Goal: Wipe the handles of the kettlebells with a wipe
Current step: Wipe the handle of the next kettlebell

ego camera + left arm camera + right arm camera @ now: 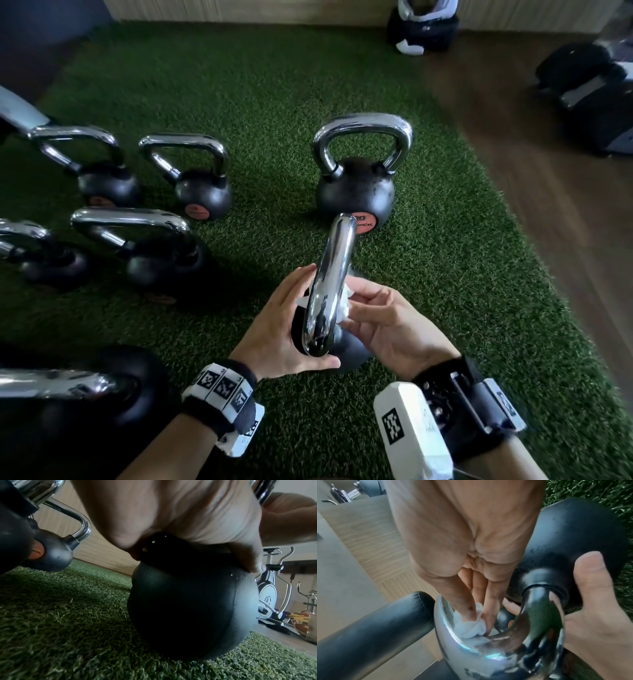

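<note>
Kettlebell (329, 346) nearest the person sits upright on the green turf (445, 308), black ball down, chrome handle (330, 284) rising toward the head camera; the loop's long axis runs away from the person, its top bar pointing roughly at the next bell. Left hand (284, 329) cups the near side, fingers fairly straight along the handle's left leg and thumb under the near bend, so its grip looks like a brace, probably to stop the bell rocking under rubbing. Right hand (390, 322) pinches a crumpled white wipe (469, 627) and presses it against the inner face of the handle, fingers reaching through the loop; that hold likely gets the cloth onto the inside curve. A scrap of wipe also shows on the handle's left side in the head view. Farther out, another kettlebell (356, 178) stands upright, handle broadside to the view. Off to the left four or more bells (202, 178) sit in rows, handles up, leaning different ways. Beyond the turf lies wood floor (531, 171) with dark gear, too blurred to identify.
</note>
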The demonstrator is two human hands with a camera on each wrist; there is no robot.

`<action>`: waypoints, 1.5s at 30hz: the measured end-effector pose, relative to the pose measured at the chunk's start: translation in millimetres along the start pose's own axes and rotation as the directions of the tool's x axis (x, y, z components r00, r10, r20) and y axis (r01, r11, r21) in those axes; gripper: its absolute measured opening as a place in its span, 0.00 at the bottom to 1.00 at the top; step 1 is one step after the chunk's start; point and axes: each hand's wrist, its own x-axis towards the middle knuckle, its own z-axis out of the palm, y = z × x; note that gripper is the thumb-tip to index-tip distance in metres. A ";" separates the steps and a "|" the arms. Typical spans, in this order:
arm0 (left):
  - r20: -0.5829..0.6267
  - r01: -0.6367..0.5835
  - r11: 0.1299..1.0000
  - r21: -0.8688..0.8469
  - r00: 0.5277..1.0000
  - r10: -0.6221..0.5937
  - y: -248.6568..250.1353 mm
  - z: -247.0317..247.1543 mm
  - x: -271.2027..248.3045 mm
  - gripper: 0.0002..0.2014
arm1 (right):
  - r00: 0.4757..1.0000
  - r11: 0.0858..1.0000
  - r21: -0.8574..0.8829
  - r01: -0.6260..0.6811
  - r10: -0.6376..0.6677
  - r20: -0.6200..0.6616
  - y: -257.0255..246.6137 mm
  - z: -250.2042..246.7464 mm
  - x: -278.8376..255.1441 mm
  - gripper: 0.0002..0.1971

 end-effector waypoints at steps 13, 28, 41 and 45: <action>-0.053 -0.009 1.000 -0.008 0.999 0.008 -2.4 1.6 -1.5 0.68 | 0.805 0.852 -0.394 0.343 -0.483 -0.344 2.0 15.8 25.5 0.15; -0.023 -0.033 0.996 0.088 0.999 0.035 -13.7 6.3 -2.1 0.72 | 0.468 0.540 -0.841 -0.031 -0.735 -0.490 -18.7 18.9 59.3 0.09; 0.268 0.179 0.971 -0.161 0.954 -0.131 2.5 -48.9 -4.7 0.55 | 0.686 0.479 -0.852 -0.213 -0.547 -0.479 -3.9 -5.8 60.7 0.11; 0.047 0.221 0.867 -0.448 0.973 -0.224 49.5 -79.0 2.5 0.33 | 0.689 0.532 -0.832 -0.159 -0.543 -0.479 -16.3 -22.7 50.0 0.15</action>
